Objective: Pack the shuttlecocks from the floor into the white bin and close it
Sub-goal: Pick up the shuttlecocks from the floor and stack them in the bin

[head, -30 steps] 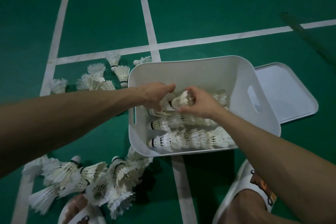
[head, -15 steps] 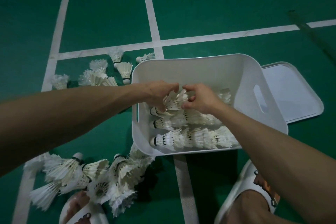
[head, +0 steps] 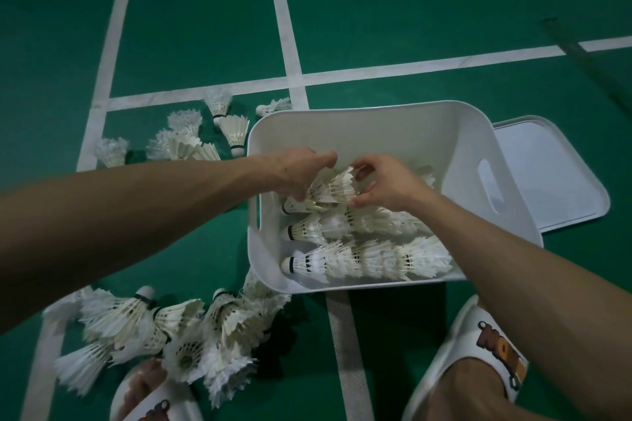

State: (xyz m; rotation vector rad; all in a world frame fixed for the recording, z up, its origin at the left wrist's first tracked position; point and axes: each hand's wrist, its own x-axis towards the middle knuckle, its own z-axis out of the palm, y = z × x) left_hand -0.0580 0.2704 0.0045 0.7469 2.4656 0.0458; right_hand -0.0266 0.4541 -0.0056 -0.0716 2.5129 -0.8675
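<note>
The white bin (head: 383, 133) stands open on the green floor. Rows of nested shuttlecocks (head: 362, 258) lie along its bottom. Both my hands reach into it over the far row. My left hand (head: 301, 171) grips the cork end of a short stack of shuttlecocks (head: 337, 186), and my right hand (head: 386, 183) pinches the feather end of the same stack. A loose heap of shuttlecocks (head: 171, 335) lies on the floor near my left foot. A smaller group of shuttlecocks (head: 191, 137) sits beyond the bin's left side. The white lid (head: 550, 174) lies flat to the right of the bin.
My feet in white slippers show at the bottom, the left slipper (head: 160, 403) and the right slipper (head: 485, 345). White court lines (head: 294, 55) cross the floor. A dark rod-like object (head: 588, 58) lies at the far right.
My hands have closed in on the shuttlecock stack and lowered it toward the far row in the bin. The camera has drifted slightly; the bin and floor piles stay put.
</note>
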